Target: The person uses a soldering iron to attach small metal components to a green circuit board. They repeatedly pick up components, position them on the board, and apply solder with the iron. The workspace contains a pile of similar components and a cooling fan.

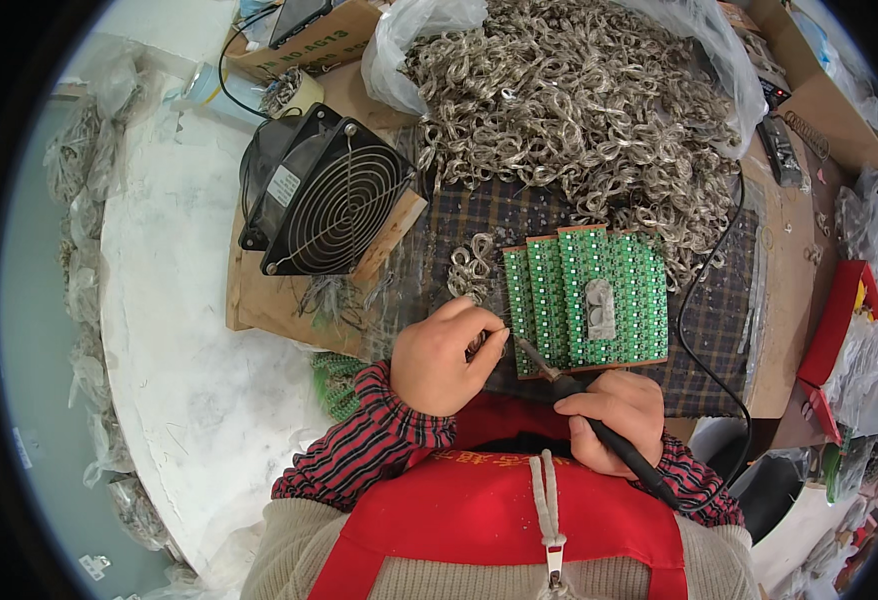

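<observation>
My right hand (616, 418) is wrapped round the black handle of a soldering iron (627, 455), whose metal tip points up and left. The tip is at the lower left edge of the green circuit boards (544, 300), which overlap in a stack. My left hand (446, 358) is closed in a pinch beside that same edge; a thin wire shows at its fingertips, partly hidden by the fingers. A grey block with round hollows (599, 308) lies on top of the boards. Just above my left hand sits a small bunch of looped wires (471, 266).
A large heap of looped silvery wires (569, 100) in clear plastic fills the back of the checked cloth (719, 340). A black fan (334, 195) stands at left on a board. The iron's cable (704, 355) curves along the right. A red box (839, 340) stands far right.
</observation>
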Action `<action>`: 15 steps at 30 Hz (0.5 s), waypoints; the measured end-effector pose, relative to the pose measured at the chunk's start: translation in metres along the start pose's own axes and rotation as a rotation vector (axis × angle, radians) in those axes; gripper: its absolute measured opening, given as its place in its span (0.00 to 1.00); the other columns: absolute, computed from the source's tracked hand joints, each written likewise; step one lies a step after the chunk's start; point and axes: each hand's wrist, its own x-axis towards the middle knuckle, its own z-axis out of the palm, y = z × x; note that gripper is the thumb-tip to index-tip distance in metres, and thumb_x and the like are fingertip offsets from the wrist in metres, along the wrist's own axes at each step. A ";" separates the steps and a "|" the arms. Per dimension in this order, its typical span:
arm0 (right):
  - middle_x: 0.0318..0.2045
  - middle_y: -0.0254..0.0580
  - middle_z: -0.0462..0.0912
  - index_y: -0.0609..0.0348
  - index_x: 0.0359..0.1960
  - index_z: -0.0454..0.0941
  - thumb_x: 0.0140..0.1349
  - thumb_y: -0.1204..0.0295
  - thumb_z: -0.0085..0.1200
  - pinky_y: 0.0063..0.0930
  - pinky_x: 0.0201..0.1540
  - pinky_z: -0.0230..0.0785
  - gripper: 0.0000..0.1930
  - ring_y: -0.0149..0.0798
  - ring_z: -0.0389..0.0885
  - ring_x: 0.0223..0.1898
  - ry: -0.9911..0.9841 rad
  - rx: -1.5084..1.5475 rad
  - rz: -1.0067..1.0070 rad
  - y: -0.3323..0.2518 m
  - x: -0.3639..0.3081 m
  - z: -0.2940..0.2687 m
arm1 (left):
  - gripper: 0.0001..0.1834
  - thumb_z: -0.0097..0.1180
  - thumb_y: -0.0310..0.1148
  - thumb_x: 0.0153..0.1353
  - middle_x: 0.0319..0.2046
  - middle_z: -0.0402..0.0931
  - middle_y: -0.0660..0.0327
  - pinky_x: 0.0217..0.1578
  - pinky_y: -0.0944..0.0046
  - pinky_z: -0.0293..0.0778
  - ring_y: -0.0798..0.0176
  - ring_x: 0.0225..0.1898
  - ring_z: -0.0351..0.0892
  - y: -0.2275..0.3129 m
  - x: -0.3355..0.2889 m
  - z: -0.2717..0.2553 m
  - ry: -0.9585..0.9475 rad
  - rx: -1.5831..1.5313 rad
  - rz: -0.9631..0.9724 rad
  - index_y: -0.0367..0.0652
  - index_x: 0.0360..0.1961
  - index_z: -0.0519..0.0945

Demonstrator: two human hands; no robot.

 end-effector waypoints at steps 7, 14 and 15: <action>0.20 0.36 0.75 0.55 0.36 0.84 0.49 0.77 0.63 0.34 0.22 0.68 0.11 0.40 0.76 0.19 0.010 -0.005 0.009 0.001 0.000 0.001 | 0.04 0.66 0.29 0.61 0.26 0.75 0.60 0.25 0.62 0.72 0.60 0.22 0.78 -0.001 0.000 -0.001 -0.030 0.002 -0.015 0.43 0.33 0.83; 0.20 0.37 0.74 0.56 0.37 0.84 0.49 0.78 0.63 0.34 0.22 0.68 0.12 0.41 0.76 0.19 0.022 0.023 0.030 0.001 0.002 0.004 | 0.04 0.66 0.30 0.62 0.26 0.75 0.60 0.25 0.61 0.72 0.60 0.23 0.78 0.001 0.001 -0.002 -0.031 0.027 -0.015 0.43 0.33 0.83; 0.20 0.37 0.74 0.56 0.37 0.84 0.49 0.78 0.63 0.34 0.22 0.68 0.12 0.41 0.76 0.19 0.023 0.022 0.031 0.001 0.002 0.004 | 0.04 0.66 0.30 0.62 0.26 0.75 0.60 0.25 0.61 0.72 0.59 0.23 0.78 0.001 0.001 -0.002 -0.038 0.033 -0.015 0.43 0.33 0.83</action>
